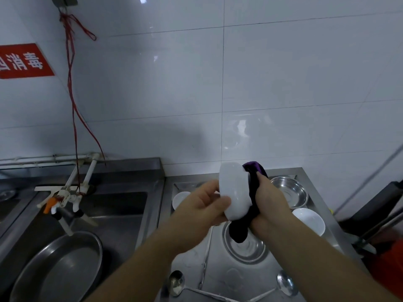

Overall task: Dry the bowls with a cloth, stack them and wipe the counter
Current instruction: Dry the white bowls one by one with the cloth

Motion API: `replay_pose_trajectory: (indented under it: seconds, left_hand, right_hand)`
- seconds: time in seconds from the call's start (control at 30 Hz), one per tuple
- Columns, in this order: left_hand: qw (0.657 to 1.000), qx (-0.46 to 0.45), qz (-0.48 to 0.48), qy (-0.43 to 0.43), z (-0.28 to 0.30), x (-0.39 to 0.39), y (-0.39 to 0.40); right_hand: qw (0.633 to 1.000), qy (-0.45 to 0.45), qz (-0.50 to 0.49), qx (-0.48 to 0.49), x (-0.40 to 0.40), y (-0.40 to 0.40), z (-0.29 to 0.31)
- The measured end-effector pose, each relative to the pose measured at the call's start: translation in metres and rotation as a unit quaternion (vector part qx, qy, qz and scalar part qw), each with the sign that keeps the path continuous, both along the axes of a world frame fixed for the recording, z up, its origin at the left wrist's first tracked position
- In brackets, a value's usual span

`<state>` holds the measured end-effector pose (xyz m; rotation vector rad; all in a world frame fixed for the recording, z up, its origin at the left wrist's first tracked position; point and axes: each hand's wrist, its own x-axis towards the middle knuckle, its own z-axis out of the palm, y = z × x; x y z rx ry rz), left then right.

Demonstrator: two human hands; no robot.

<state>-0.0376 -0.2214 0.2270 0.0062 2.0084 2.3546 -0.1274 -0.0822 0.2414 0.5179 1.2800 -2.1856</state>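
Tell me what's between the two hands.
In the head view, a white bowl and dark cloth sit between the left hand and right hand.

Head-worn view, down over counter [231, 277]

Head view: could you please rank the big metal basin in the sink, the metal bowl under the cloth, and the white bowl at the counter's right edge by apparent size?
1. Metal basin, clearly largest.
2. Metal bowl, partly hidden.
3. White bowl; close to the metal bowl, so unsure.

A steel counter [231, 273] carries two white bowls [309, 221], two steel bowls [290, 189] and two ladles [176, 282]. Beside it, a sink [122, 216] holds a round steel pan [58, 271].
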Motion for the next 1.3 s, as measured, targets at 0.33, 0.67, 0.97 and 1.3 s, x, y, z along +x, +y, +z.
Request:
replay_pose_trajectory:
  seconds: [0.33, 0.67, 0.97, 1.3]
  left_hand:
    - [0.953, -0.299, 0.033, 0.039, -0.018, 0.007, 0.021]
    - [0.897, -0.439, 0.046, 0.036, -0.028, 0.002, 0.017]
    - [0.830, -0.552, -0.060, 0.061, -0.034, 0.003, 0.014]
    - [0.870, -0.476, 0.074, 0.108, -0.063, 0.007, -0.006]
  right_hand:
    - [1.000, 0.018, -0.002, 0.016, 0.004, 0.005, -0.016]
    - [0.977, 0.178, -0.002, 0.117, 0.011, 0.009, -0.025]
    - [0.972, 0.186, 0.032, 0.141, 0.020, 0.004, -0.049]
    - [0.988, 0.099, -0.042, 0.111, 0.042, 0.012, -0.083]
